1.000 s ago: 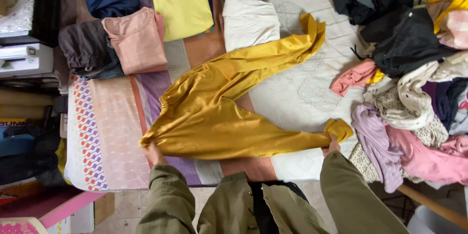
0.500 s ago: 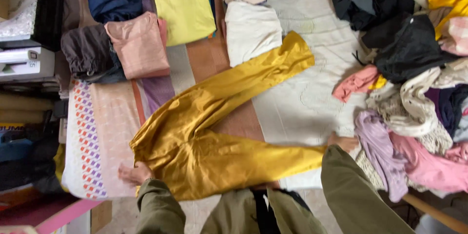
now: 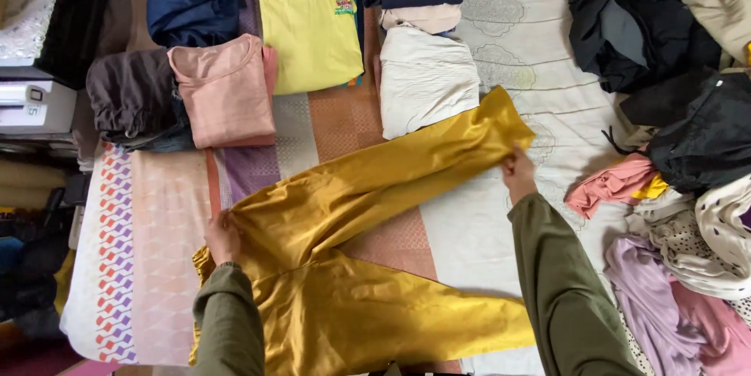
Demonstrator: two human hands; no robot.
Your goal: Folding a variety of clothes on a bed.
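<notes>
A person in olive sleeves spreads a pair of mustard-yellow trousers point(image 3: 344, 266) across a bed point(image 3: 156, 212) covered in patterned sheets. At the far left a dark folded garment point(image 3: 133, 94) and a pink folded top point(image 3: 223, 90) sit in a row with a yellow T-shirt point(image 3: 309, 20) and a cream folded piece point(image 3: 426, 75). The left hand point(image 3: 222, 237) is closed on the trousers at the waistband, near the bed's left half. The right hand point(image 3: 518, 172) pinches the hem of the upper leg, lifted slightly off the bed. That leg runs long from lower left to upper right, its cuff pointing toward the cream piece; the other leg lies along the near edge, pointing right. The work appears to be at the straightening stage, one leg being drawn taut; laying it over the other leg would call for swinging the right hand toward the near edge. A heap of unfolded clothes point(image 3: 688, 188) fills the right side
</notes>
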